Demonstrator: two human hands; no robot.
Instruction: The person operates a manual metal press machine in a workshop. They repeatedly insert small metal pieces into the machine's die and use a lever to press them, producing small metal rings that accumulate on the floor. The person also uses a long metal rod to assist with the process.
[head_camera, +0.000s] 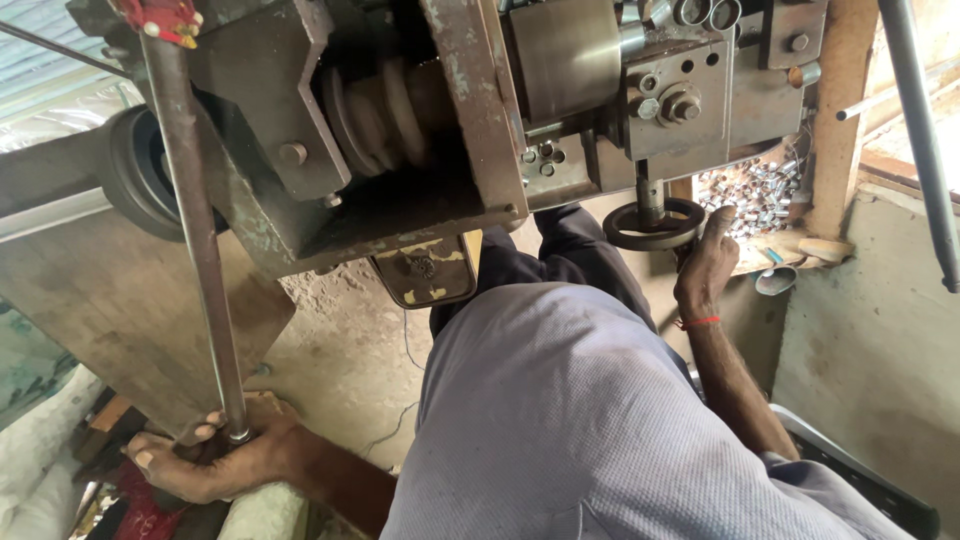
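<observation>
My left hand (205, 458) grips the lower end of a long steel rod (196, 230) that runs up into the back of a grimy metal lathe (460, 110). My right hand (706, 268) rests on the rim of a small black handwheel (655, 225) under the machine's carriage, fingers curled on it; a red thread circles that wrist. My grey shirt and dark trousers fill the lower middle of the view.
A heap of several short shiny metal tube pieces (755, 190) lies beyond the handwheel. A belt pulley (385, 105) sits inside the machine frame. A second steel bar (925, 140) slants down at the far right. Below is a dusty concrete floor (345, 350) with a thin cable.
</observation>
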